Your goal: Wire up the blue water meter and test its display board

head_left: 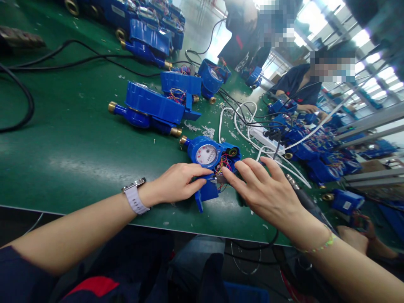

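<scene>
One blue meter (221, 148), on the green table (78, 151) before me, near the front edge; dial (206, 155) face up, brass fitting (183, 139) at the far left end, coloured wires (226, 161) exposed in its open compartment. Blue flap (208, 191) on my side of it.

One left hand (176, 183), mine: thumb and forefinger drawn close together at the compartment's near edge, beside a small grey piece (220, 179); whether they pinch it I cannot tell. Pale-strapped watch (135, 197) at the wrist.

One right hand (268, 193), mine: fingers loosely spread and half bent, forefinger tip at the wires and the grey piece; thumb hidden, so I cannot tell whether anything is gripped. Beaded bracelet (326, 243) at the wrist.

Other stock: one large blue meter unit (154, 105) beyond my left hand, on its side; further blue units (150, 38) at upper left; a crowded group (303, 145) to the right.

Sundries: one white power strip (268, 141) with white cable looped about it; black cables (104, 56) at left; pale scraps (208, 131) scattered beyond the meter.

One co-worker (298, 84) across the table, hand among the group.
</scene>
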Available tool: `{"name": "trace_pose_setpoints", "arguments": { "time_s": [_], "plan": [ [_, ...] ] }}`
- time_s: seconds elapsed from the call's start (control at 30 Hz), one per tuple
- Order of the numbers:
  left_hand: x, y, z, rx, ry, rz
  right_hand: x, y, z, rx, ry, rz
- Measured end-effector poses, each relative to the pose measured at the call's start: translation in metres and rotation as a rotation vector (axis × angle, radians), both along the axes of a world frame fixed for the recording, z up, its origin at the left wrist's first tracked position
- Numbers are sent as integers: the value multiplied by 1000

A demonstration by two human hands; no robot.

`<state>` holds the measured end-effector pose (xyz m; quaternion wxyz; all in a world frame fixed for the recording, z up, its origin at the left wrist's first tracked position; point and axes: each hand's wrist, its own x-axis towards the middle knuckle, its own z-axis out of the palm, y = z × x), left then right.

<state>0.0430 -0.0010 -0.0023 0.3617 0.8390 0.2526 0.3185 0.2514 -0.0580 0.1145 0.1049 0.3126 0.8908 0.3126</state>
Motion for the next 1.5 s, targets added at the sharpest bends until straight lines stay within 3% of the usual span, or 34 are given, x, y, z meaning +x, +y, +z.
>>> {"name": "trace_pose_setpoints", "arguments": {
  "time_s": [0.27, 0.73, 1.13, 1.5],
  "plan": [
    [-2, 3, 3, -50, -10, -12, -7, 8, 6, -41, -38, -13],
    [-2, 3, 2, -27, 15, 5, 6, 15, -1, -122, 25, -81],
    [-3, 3, 1, 45, 85, 36, 20, 22, -13, -475, 265, -259],
    [-4, 4, 3, 11, 24, 32, 27, 24, -26, -766, 637, -357]
  ]
}}
